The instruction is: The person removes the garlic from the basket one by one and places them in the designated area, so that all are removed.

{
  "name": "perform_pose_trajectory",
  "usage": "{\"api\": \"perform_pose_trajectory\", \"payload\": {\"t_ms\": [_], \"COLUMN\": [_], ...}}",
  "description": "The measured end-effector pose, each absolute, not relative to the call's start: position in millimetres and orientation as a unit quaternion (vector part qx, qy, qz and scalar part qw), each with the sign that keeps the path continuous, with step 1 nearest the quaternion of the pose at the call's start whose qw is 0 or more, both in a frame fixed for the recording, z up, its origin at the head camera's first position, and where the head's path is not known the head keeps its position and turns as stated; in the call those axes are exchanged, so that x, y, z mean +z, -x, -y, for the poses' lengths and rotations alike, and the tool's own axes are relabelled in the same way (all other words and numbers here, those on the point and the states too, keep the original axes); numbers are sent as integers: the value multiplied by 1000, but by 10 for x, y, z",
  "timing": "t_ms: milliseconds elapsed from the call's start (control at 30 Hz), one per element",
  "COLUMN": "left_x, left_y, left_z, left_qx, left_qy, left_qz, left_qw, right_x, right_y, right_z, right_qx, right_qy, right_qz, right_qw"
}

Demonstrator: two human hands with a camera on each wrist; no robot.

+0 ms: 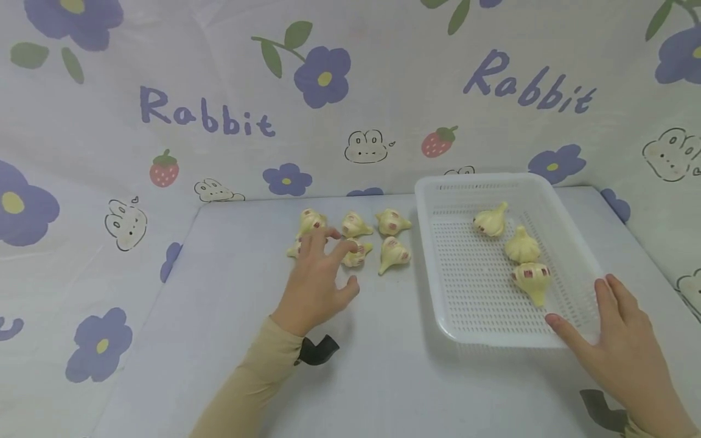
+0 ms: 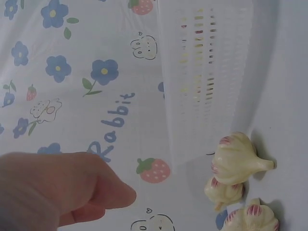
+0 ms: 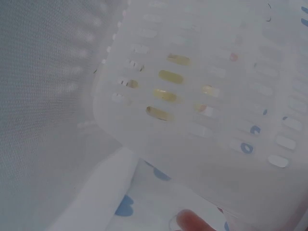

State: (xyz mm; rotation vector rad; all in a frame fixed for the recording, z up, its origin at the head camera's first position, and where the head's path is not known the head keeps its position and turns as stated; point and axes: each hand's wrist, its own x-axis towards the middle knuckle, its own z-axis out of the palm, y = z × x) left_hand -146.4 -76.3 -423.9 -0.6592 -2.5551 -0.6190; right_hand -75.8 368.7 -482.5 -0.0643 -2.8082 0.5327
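Several pale garlic bulbs with reddish patches lie in two rows on the table, left of a white plastic basket. My left hand is over the left part of these rows, its fingers loosely bent and spread, holding nothing visible. It partly hides the near-left bulb; its index fingertip overlaps the near-middle bulb. In the left wrist view, garlic bulbs lie apart from the hand. At the basket's near right corner, my right hand rests with extended fingers on the right side and thumb over the front rim.
Inside the basket, 3 garlic bulbs lie toward the right side. A cloth printed with flowers, rabbits and strawberries stands behind and beside the pale table. Slotted basket walls fill much of the right wrist view.
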Motion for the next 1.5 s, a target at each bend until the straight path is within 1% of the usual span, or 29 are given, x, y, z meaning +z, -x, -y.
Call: {"api": "perform_pose_trajectory", "payload": {"t_ms": [267, 633, 833, 1033, 1300, 1500], "left_x": [-4162, -3967, -3892, -3861, -3799, -3761], "left_y": [1488, 1541, 1572, 1607, 1640, 1678], "left_z": [586, 262, 77, -115, -323, -466], "left_qx": [-221, -197, -190, -167, -152, -133], "left_qy": [270, 315, 326, 330, 342, 340], "left_qz": [910, 900, 901, 908, 904, 909], "left_qw": [225, 230, 216, 199, 206, 199], "right_x": [-4829, -4818, -4807, -4798, -4773, -4764], "right_y": [751, 752, 756, 741, 732, 727], "right_z": [-3684, -3674, -3676, -3660, -3637, -3633], "right_qx": [190, 189, 191, 186, 183, 180], "right_qy": [13, 15, 12, 17, 22, 26], "right_qz": [968, 970, 969, 971, 973, 973], "right_qw": [161, 152, 157, 150, 141, 139]}}
